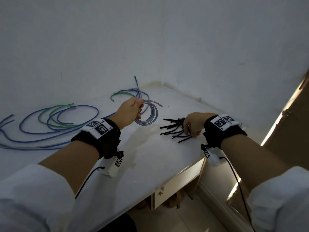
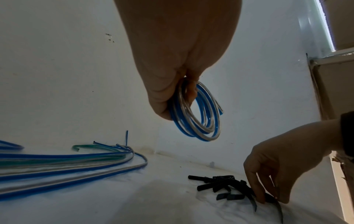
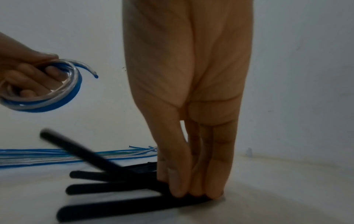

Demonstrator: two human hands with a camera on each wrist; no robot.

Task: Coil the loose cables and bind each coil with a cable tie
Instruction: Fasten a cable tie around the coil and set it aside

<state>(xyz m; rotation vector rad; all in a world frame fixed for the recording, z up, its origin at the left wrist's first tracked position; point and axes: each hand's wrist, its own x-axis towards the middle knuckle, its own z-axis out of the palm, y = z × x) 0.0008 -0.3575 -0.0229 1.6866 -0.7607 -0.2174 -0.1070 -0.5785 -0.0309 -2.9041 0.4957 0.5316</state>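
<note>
With the blue-and-clear cable coil [image 1: 148, 114] gripped in the left hand [image 1: 129, 113], several black cable ties [image 1: 173, 129], at 3 o'clock on the surface [image 1: 150, 156], could be dragged up together, since the right hand [image 1: 194, 123] fingers [image 3: 178, 181] are pinched on the pile.

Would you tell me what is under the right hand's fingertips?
The right hand has its fingertips on black cable ties fanned out on the white table. The tie ends beneath the fingers are covered.

A plain, dim room with a makeshift work desk. A white-topped desk [image 1: 150, 161] sits in a corner of bare, scuffed white walls [image 1: 150, 39]. At five o'clock, a small drawer [image 1: 175, 190] hangs under the desk above a tiled floor [image 1: 192, 220].
</note>
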